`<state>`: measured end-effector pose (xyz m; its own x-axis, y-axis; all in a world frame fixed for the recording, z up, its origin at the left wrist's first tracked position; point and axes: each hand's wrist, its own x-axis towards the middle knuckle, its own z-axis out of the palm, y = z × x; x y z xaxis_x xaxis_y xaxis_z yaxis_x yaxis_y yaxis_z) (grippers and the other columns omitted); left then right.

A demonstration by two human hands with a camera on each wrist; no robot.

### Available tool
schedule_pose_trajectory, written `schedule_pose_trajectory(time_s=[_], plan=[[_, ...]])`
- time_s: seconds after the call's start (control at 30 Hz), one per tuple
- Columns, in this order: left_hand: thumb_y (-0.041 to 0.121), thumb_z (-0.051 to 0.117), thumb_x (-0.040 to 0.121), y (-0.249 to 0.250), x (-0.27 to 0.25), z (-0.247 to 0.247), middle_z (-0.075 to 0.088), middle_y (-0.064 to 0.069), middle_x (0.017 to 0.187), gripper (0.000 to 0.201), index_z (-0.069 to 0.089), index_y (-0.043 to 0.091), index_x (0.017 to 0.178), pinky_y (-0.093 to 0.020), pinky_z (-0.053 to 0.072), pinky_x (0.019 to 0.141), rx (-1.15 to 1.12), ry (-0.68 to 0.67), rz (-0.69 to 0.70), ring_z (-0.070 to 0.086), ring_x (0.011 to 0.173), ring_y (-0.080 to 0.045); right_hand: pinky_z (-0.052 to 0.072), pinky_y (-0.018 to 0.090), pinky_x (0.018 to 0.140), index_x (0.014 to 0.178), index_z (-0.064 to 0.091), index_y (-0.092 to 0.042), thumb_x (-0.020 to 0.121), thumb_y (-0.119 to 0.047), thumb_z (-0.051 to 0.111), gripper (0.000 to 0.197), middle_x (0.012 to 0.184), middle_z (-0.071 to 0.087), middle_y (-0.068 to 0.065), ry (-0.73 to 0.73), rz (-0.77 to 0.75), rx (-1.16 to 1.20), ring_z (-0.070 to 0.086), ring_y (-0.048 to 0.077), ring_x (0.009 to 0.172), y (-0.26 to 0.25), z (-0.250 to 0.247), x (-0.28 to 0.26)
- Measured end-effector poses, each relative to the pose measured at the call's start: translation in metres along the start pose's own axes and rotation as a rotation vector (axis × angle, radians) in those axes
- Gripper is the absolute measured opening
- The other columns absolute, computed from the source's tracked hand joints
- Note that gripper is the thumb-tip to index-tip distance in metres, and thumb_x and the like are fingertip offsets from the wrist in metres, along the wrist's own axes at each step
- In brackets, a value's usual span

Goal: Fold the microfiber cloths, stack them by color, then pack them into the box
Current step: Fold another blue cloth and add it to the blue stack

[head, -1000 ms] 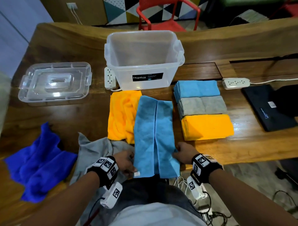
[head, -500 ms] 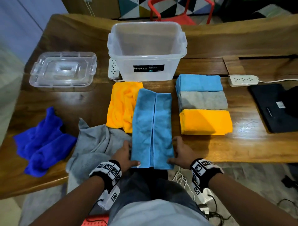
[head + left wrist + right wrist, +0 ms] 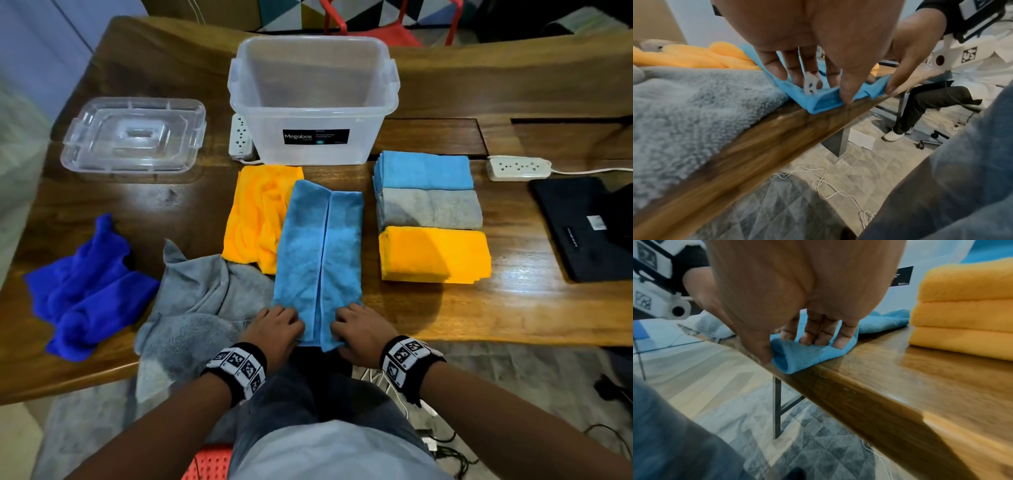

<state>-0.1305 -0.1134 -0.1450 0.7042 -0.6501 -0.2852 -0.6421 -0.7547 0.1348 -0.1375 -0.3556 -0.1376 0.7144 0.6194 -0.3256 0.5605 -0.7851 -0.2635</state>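
Your left hand (image 3: pixel 274 325): grips the near left corner of the light blue cloth (image 3: pixel 318 253) at the table's near edge, fingers on top, thumb curled under the hem, as the left wrist view shows. A white care tag (image 3: pixel 811 84) stands up between the fingers.

Your right hand (image 3: pixel 359 330): pinches the near right corner of the same cloth, fingers on top, thumb against its rolled edge.

Light blue cloth: a long strip running near to far, both side flaps folded in to meet at a centre seam; its near end slightly overhangs the wooden table (image 3: pixel 513 308).

Grey cloth (image 3: pixel 205 308): unfolded, just left of your left hand, draped over the table edge.

Orange cloth (image 3: pixel 257 216): loose, far-left of the blue strip, partly under it.

Royal blue cloth (image 3: pixel 89 284): crumpled, well to the left.

Folded stacks, right of the strip, in a row touching one another: orange stack (image 3: pixel 435 255) nearest, grey stack (image 3: pixel 430 209) in the middle, light blue stack (image 3: pixel 424 170) farthest.

Clear plastic box (image 3: pixel 313 99): open, labelled Megabox, beyond the cloths. Its lid (image 3: pixel 133 135) lies far left.

White power strips: one (image 3: pixel 240 138) beside the box's left wall, another (image 3: pixel 519 168) far right.

Black item (image 3: pixel 582 226): flat, at the right edge.
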Motion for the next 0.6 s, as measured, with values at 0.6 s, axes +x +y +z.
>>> schedule_pose_trajectory(time_s=[0.6], plan=[[0.046, 0.077, 0.055, 0.008, -0.005, 0.000, 0.055, 0.007, 0.103, 0.051, 0.055, 0.033, 0.099, -0.033, 0.051, 0.072, -0.021, -0.051, 0.045, 0.056, 0.089, -0.016, 0.044, 0.046, 0.082, 0.103, 0.052, -0.027, 0.078, -0.058, 0.059, 0.041, 0.105, 0.052, 0.003, -0.003, 0.082, -0.043, 0.050, 0.029, 0.098, -0.015, 0.015, -0.004]])
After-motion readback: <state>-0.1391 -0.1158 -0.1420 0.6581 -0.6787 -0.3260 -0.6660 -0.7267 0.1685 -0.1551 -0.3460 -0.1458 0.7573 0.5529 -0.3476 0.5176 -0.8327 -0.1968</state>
